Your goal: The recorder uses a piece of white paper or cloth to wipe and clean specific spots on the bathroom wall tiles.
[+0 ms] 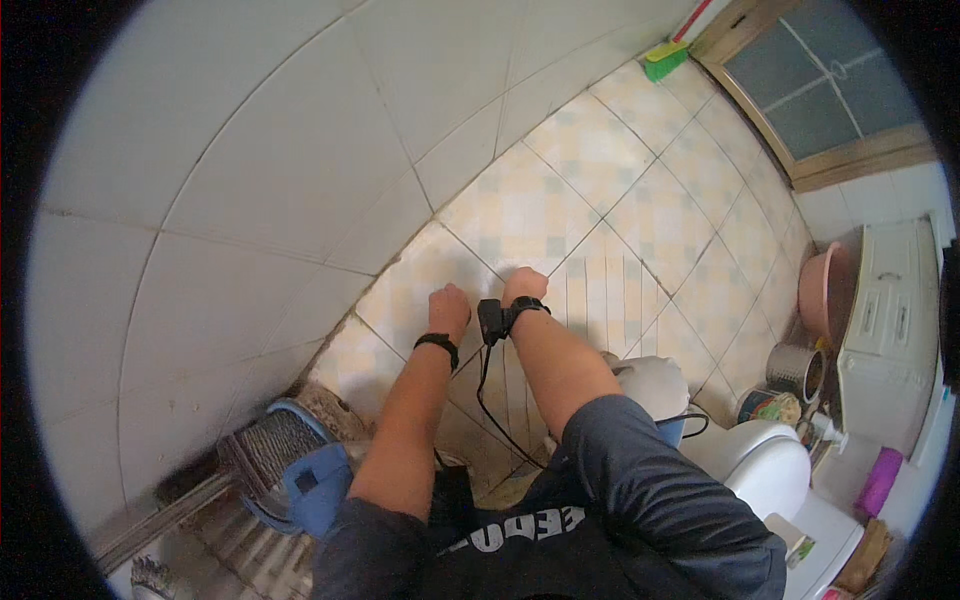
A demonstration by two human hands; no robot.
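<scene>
Both my arms reach forward over the patterned tile floor [600,180]. My left hand [449,308] is closed like a fist near the foot of the white tiled wall [270,180]. A dark band circles that wrist. Just right of it and a little farther off, my right hand [526,284] is also closed, apart from the left. The backs of both hands hide whatever the fingers may hold. A small black box [491,321] sits at my right wrist beside a black strap. From the box, a black cable [483,393] runs down toward my body.
At lower left stands a blue bucket [318,485] with a grey ribbed part. A white toilet [765,465] is at lower right. Farther right are a pink basin [818,290], a perforated metal cylinder [795,370] and a white cabinet [885,320]. A green broom [664,62] stands near the wood-framed door [800,160].
</scene>
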